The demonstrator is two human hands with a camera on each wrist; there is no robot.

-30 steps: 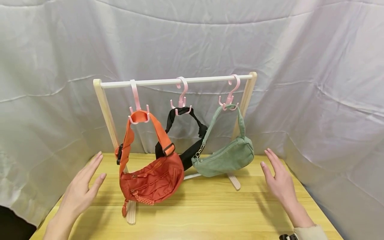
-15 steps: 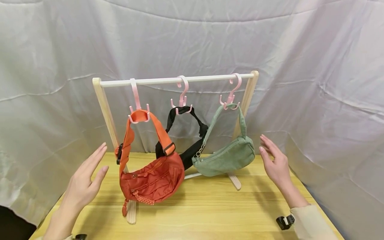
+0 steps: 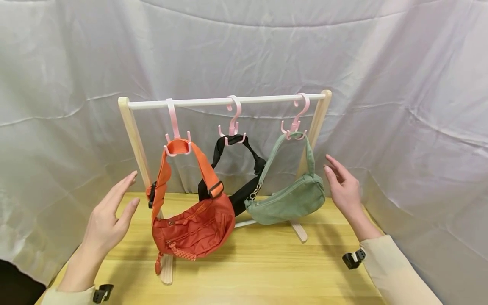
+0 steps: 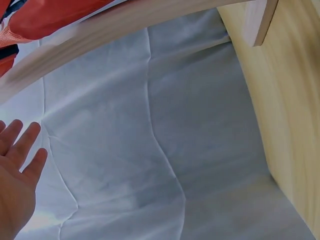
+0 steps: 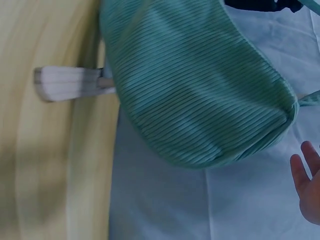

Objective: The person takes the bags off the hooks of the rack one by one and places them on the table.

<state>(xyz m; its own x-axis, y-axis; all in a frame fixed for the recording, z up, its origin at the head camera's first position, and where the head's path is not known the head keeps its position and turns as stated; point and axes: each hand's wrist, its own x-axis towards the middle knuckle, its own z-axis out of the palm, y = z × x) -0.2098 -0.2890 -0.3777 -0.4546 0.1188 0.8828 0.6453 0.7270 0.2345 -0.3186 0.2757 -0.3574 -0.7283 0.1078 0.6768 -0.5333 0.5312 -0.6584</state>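
A red shoulder bag (image 3: 198,228) with an orange strap hangs from the left pink hook (image 3: 173,120). Behind it, a black bag (image 3: 244,195) hangs by its strap from the middle pink hook (image 3: 234,116). The green corduroy bag (image 3: 289,201) is on the right pink hook (image 3: 299,114); its ribbed side fills much of the right wrist view. My left hand (image 3: 108,224) is in the air left of the red bag, holding nothing, fingers extended. On the other side, my right hand (image 3: 345,188) hovers just right of the green bag, apart from it, with relaxed fingers.
The hooks hang on the white bar (image 3: 190,103) of a rack with wooden side posts (image 3: 133,140). Its wooden feet (image 3: 166,271) stand on a wood-grain table (image 3: 244,279). Grey cloth (image 3: 244,55) encloses the back and sides.
Both hands have risen and moved forward; the right hand has also shifted left, nearer the green bag. More of both sleeves shows. The bags hang as before.
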